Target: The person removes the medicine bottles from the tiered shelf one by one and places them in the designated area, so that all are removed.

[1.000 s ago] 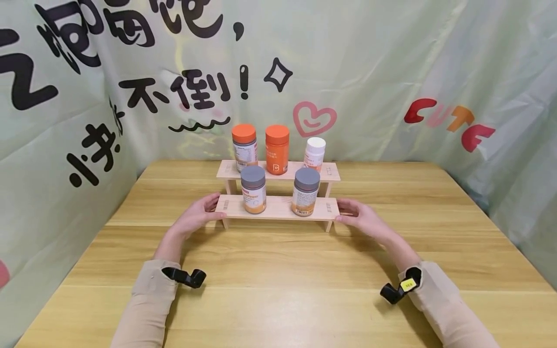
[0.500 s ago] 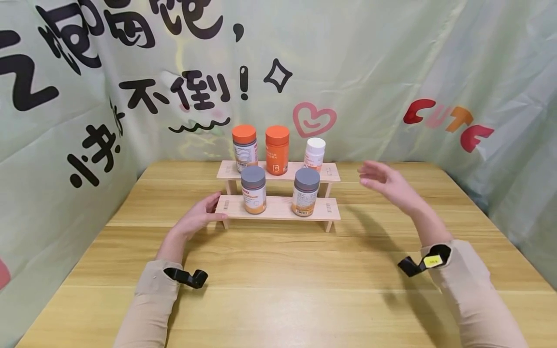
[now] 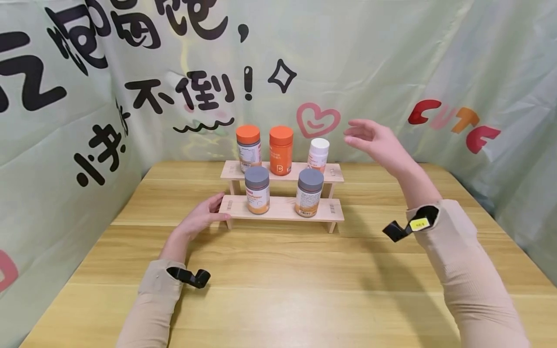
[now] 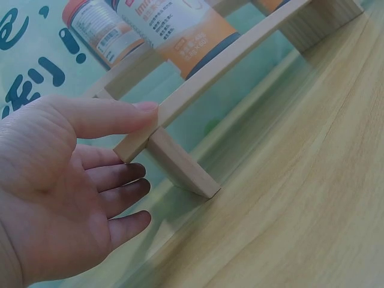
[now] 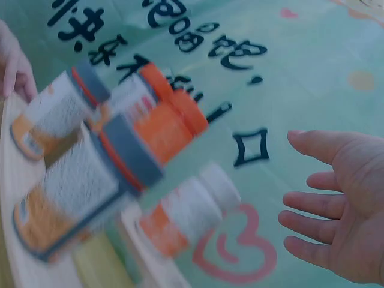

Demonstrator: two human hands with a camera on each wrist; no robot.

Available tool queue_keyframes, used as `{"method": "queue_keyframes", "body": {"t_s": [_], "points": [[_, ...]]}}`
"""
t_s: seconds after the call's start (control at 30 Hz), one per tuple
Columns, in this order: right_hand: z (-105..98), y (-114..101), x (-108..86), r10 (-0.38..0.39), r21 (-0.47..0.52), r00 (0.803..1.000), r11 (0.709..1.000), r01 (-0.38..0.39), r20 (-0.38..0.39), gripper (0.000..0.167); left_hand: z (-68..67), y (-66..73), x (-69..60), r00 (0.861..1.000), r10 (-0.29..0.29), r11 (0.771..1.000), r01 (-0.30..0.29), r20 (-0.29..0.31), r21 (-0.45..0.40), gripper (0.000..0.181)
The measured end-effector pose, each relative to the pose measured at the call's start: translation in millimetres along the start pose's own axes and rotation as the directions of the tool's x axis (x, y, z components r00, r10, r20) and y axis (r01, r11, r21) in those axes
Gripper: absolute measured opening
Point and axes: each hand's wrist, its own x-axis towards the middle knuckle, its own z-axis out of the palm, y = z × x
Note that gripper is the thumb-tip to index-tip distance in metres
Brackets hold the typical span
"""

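Observation:
A two-step wooden display stand [image 3: 283, 209] stands on the table. My left hand [image 3: 200, 220] holds the left end of its lower step, thumb on the front edge and fingers behind. My right hand [image 3: 377, 144] is raised in the air to the right of a white bottle [image 3: 318, 153], apart from it, fingers loosely extended and holding nothing. That bottle shares the upper step with an orange jar [image 3: 281, 152] and an orange-lidded jar [image 3: 248, 151]. On the lower step are two grey-lidded jars, a left jar [image 3: 257, 191] and a right jar [image 3: 309, 193].
The wood-grain table [image 3: 278, 290] extends in front of the stand and to both sides. Behind it hangs a pale green cloth [image 3: 357, 58] printed with black characters, a pink heart and coloured letters.
My right hand has let go of the lower step's right end, moved away to the right, then risen beside the white bottle. The left hand stays on the stand. The jars have not moved.

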Motion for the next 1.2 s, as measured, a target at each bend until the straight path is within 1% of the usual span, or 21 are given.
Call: {"method": "queue_keyframes", "body": {"t_s": [0.2, 0.3, 0.37, 0.53, 0.7, 0.93, 1.2], "points": [[19, -29, 23.7, -0.047, 0.056, 0.998, 0.997, 0.049, -0.032, 0.061, -0.3, -2.0, 1.0, 1.0, -0.006, 1.0, 0.006, -0.007, 0.012, 0.082], [29, -39, 35.4, -0.061, 0.073, 0.998, 0.995, 0.063, -0.021, 0.06, -1.4, -1.4, 0.4, 1.0, -0.008, 1.0, 0.008, -0.011, 0.018, 0.082], [35, -41, 42.3, -0.063, 0.069, 0.998, 0.996, 0.064, -0.007, 0.06, -1.5, -0.6, -0.2, 1.0, -0.007, 1.0, 0.007, -0.009, 0.017, 0.082], [44, -35, 55.1, -0.036, 0.017, 0.998, 0.999, 0.035, 0.046, 0.061, -1.0, 1.0, -1.2, 1.0, -0.01, 1.0, 0.01, -0.01, 0.004, 0.081], [49, -24, 57.3, -0.003, -0.032, 0.997, 0.999, 0.006, 0.083, 0.059, -1.3, 1.8, -1.1, 1.0, -0.011, 1.0, 0.011, -0.015, -0.003, 0.081], [52, -16, 55.3, 0.043, -0.008, 0.994, 0.999, -0.043, 0.101, 0.064, -0.2, 4.4, -1.0, 1.0, -0.012, 1.0, 0.012, -0.019, -0.006, 0.082], [49, -9, 54.2, 0.07, -0.024, 0.992, 0.997, -0.068, 0.103, 0.064, -0.6, 3.5, -1.1, 1.0, -0.011, 1.0, 0.011, -0.015, -0.006, 0.08]]}}
